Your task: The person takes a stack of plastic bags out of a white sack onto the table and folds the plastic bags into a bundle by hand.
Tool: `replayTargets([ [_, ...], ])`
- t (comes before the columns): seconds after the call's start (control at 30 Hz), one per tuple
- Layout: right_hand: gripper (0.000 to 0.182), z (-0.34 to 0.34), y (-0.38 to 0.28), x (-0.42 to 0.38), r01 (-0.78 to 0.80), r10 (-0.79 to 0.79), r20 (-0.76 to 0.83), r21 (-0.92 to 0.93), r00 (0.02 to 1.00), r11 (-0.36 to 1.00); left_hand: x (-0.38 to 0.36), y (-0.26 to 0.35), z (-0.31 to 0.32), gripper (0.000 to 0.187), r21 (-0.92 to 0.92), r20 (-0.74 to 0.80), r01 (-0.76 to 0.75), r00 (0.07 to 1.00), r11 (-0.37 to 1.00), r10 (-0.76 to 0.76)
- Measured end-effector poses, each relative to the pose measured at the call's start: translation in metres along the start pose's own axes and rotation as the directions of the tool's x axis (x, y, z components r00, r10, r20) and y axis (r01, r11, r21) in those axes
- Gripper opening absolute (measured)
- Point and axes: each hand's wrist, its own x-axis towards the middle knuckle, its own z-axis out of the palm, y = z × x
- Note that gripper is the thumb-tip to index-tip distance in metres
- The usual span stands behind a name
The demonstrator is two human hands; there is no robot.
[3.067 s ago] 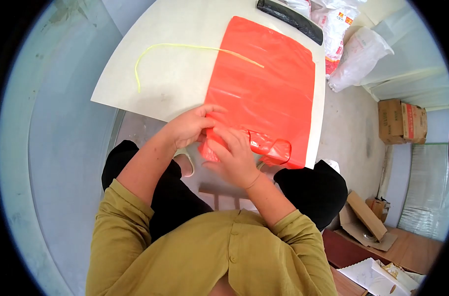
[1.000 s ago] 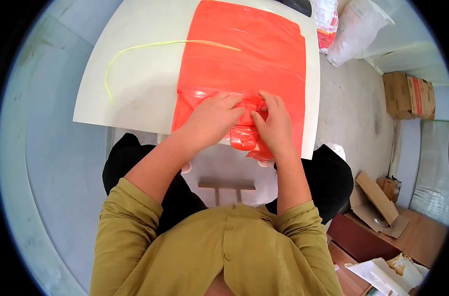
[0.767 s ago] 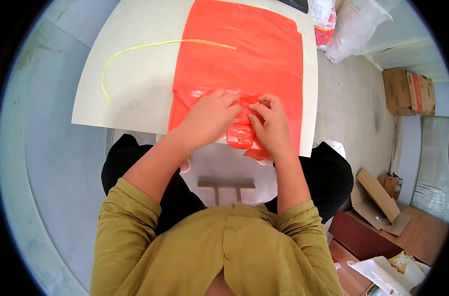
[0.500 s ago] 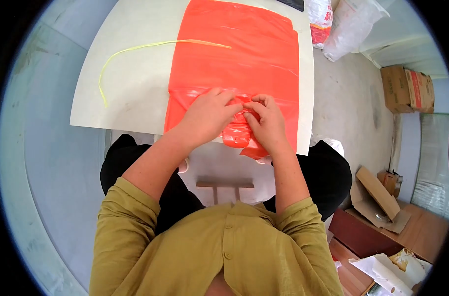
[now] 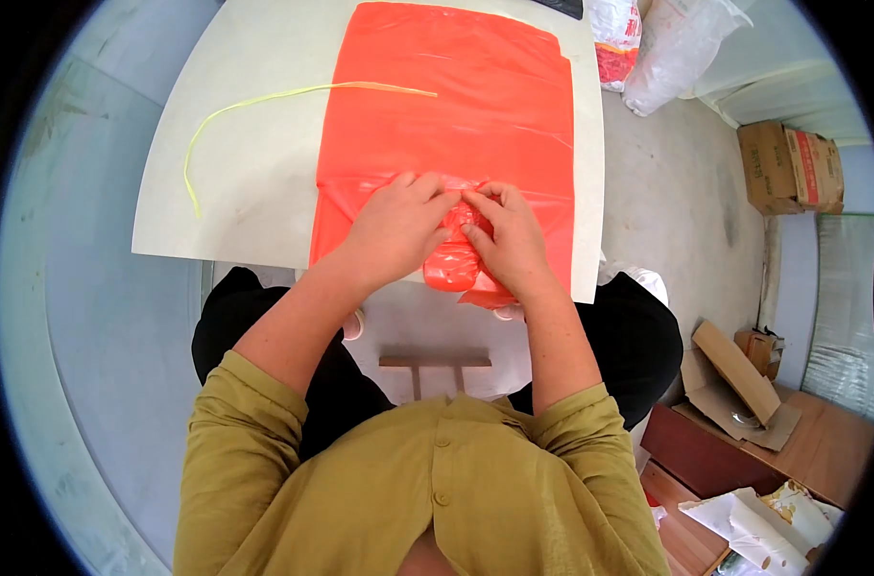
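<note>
A flat red plastic bag, perhaps a stack of them, lies on the white table in front of me. Its near end is bunched into folds that hang over the table's edge. My left hand rests on that end from the left, fingers bent and closed on the crumpled plastic. From the right, my right hand pinches the same folds, and the fingertips of both hands almost meet. What lies under the fingers is hidden. A thin yellow-green strip curves across the table, its right end on the red plastic.
Past the table's right side, white plastic sacks and a cardboard box stand on the floor. An opened carton sits on a brown wooden surface at lower right. A dark object lies at the table's far edge.
Both hands stay at the bunched end, with my right fingers shifted slightly and pressed closer to the left ones. The whole view has moved a little; the strip lies as before.
</note>
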Motion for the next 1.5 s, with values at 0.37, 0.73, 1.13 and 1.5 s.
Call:
replayTargets([
  [0.37, 0.056, -0.011, -0.001, 0.004, 0.001, -0.005, 0.102, 0.041, 0.995, 0.999, 0.004, 0.003, 0.005, 0.049, -0.001, -0.014, 0.045, 0.999, 0.999, -0.045],
  [0.73, 0.058, -0.020, -0.005, 0.008, 0.033, -0.041, 0.128, 0.064, 0.991, 0.997, 0.008, 0.003, 0.002, 0.053, -0.009, 0.027, 0.071, 0.997, 0.997, -0.070],
  [1.13, 0.063, -0.022, -0.007, 0.008, -0.005, -0.006, 0.147, 0.072, 0.989, 0.997, 0.008, 0.006, -0.002, 0.053, -0.013, 0.050, 0.082, 0.995, 0.997, -0.082],
  [1.5, 0.060, -0.018, -0.006, 0.006, -0.009, 0.006, 0.109, 0.026, 0.994, 1.000, 0.008, 0.005, 0.000, 0.052, 0.011, 0.044, 0.078, 0.996, 0.997, -0.079],
])
